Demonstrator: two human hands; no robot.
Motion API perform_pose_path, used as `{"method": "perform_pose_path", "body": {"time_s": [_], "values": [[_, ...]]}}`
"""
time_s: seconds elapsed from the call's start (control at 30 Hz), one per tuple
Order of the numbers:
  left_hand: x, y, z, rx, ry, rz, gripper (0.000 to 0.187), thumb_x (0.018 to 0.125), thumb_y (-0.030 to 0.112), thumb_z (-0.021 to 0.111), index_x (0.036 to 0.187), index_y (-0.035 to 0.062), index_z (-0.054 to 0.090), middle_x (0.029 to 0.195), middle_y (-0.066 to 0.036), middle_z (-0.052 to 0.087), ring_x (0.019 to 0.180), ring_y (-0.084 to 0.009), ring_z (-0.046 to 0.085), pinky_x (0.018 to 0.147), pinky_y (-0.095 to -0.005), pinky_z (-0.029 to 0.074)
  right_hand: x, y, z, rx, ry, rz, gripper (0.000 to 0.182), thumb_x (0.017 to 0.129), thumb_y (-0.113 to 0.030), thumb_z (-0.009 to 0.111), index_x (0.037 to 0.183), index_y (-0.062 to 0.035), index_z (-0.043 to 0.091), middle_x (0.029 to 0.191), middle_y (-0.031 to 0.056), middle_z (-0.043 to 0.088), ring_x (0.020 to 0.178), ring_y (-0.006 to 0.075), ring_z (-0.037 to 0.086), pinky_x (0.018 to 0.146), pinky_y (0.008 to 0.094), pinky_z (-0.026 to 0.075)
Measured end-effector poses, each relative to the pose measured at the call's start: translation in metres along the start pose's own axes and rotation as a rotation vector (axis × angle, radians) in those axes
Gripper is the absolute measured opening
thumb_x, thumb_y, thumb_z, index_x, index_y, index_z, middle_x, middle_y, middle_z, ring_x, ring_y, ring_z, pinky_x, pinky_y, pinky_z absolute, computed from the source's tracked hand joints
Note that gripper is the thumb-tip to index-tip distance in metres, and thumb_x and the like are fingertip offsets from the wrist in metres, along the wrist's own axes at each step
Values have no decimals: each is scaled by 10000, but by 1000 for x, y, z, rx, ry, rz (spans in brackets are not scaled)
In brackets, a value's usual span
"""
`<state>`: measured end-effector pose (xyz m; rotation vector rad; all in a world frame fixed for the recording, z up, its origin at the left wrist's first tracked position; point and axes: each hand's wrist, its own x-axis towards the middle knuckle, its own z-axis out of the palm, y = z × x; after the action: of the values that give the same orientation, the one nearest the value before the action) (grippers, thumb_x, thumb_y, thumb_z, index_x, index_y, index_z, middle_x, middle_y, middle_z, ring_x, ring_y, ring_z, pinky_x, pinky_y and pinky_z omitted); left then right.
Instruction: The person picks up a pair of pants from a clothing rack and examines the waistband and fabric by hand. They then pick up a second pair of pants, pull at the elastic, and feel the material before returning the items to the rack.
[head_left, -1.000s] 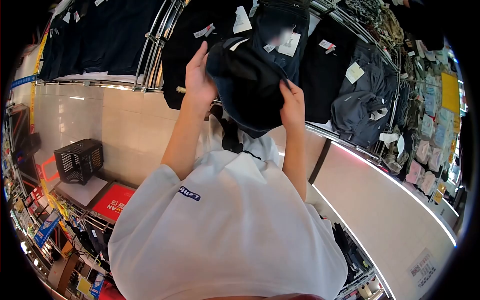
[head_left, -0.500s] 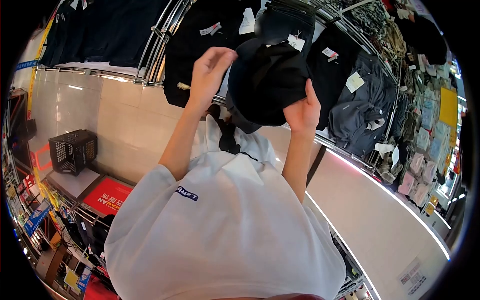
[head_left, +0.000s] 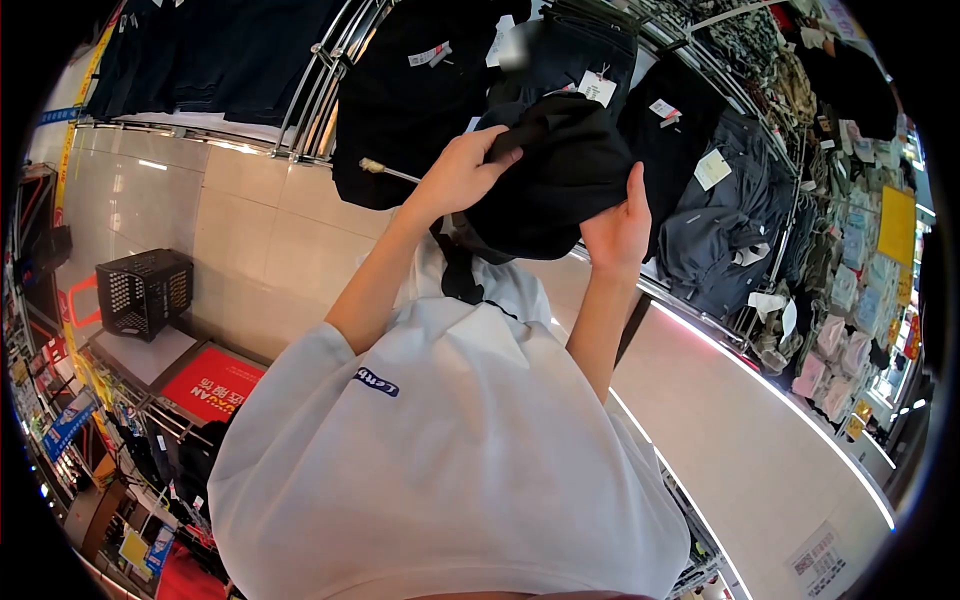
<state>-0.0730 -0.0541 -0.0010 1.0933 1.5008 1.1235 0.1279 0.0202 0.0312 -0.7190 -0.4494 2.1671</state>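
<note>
I hold a soft black cloth piece [head_left: 555, 185] up in front of the near edge of the display rack [head_left: 347, 62], clear of my shirt [head_left: 450, 440]. Its folds hide its form, so I cannot tell for certain what it is. My left hand [head_left: 460, 170] is partly closed, thumb and fingers pinching the cloth's left side, which probably keeps that edge from sagging. My right hand [head_left: 617, 232] is half open and cups the right side from below, its thumb upright against the folds; I judge that it bears much of the weight. The other fingertips are partly hidden under the cloth, so I cannot tell how hard they press.

On the rack, just behind the cloth, lie dark jeans [head_left: 575, 60] with a white tag [head_left: 597, 89] facing up, likely for easy reading. Towards the rack's right end, a grey garment [head_left: 705, 225] lies bunched. Left of the rack and nearer my side, a black basket [head_left: 145, 290] stands by a red sign [head_left: 212, 385], apart from my arms
</note>
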Motion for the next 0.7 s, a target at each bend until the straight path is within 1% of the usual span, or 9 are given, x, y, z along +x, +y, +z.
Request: {"method": "perform_pose_path", "body": {"time_s": [0.07, 0.17, 0.27, 0.33, 0.47, 0.57, 0.63, 0.67, 0.7], "values": [[0, -2, 3, -46, 43, 41, 149, 953, 127, 593, 1039, 5, 597, 731, -88, 564, 656, -205, 492, 650, -326, 433, 0, -2, -1, -8, -13, -6, 561, 1065, -377, 347, 1447, 32, 378, 1498, 161, 421, 1390, 308, 386, 1176, 436, 260], [0, -3, 1, -56, 12, -23, 189, 979, 131, 539, 1110, 4, 590, 816, -102, 604, 723, -204, 530, 726, -303, 449, 1, -9, -11, -95, -8, -43, 535, 1065, -356, 372, 1418, 44, 417, 1456, 149, 474, 1348, 281, 440, 1145, 408, 301], [4, -2, 11, -81, 170, 105, 239, 1000, 133, 476, 1169, 1, 581, 943, -112, 632, 835, -184, 568, 830, -280, 451, -6, -15, -9, -412, 3, -153, 477, 1059, -300, 423, 1375, 54, 472, 1375, 124, 551, 1263, 236, 517, 1087, 369, 359], [6, -4, 19, -182, 195, 3, 271, 1007, 136, 451, 1198, -12, 574, 1030, -120, 641, 920, -181, 585, 887, -279, 440, -13, -14, -7, -615, 88, -199, 420, 1033, -236, 513, 1335, 55, 521, 1248, 86, 626, 1139, 163, 578, 998, 305, 414], [16, -13, 37, -654, 256, -203, 280, 1005, 115, 452, 1214, -25, 573, 1127, -113, 650, 1016, -180, 612, 923, -296, 459, -24, 4, -13, -857, 284, -257, 502, 984, -247, 608, 1388, 23, 483, 1222, 91, 621, 1107, 135, 570, 946, 266, 435], [15, 6, 42, -864, 216, -221, 280, 1003, 102, 455, 1226, -25, 568, 1158, -124, 645, 1058, -191, 622, 946, -307, 477, -27, 32, -34, -1074, 348, -270, 777, 899, -201, 726, 1505, -5, 282, 1369, 146, 503, 1205, 203, 522, 1021, 314, 418], [16, 13, 44, -856, 154, -232, 302, 1014, 137, 459, 1257, -19, 546, 1221, -129, 621, 1127, -226, 603, 1002, -354, 474, -27, 55, -49, -893, 197, -288, 891, 826, -241, 797, 1488, 33, 268, 1418, 228, 442, 1258, 276, 496, 1057, 378, 400], [15, 19, 46, -863, 151, -240, 300, 1014, 137, 459, 1255, -18, 547, 1224, -130, 620, 1126, -226, 605, 1001, -354, 475, -25, 63, -55, -913, 123, -307, 841, 828, -222, 790, 1466, 18, 297, 1372, 200, 486, 1232, 264, 510, 1028, 375, 419], [14, 23, 48, -870, 151, -247, 298, 1014, 138, 459, 1253, -16, 548, 1227, -132, 619, 1126, -226, 607, 1000, -354, 477, -23, 75, -68, -956, 156, -221, 689, 834, -200, 777, 1376, 19, 412, 1275, 173, 564, 1180, 236, 548, 995, 346, 436]]}}
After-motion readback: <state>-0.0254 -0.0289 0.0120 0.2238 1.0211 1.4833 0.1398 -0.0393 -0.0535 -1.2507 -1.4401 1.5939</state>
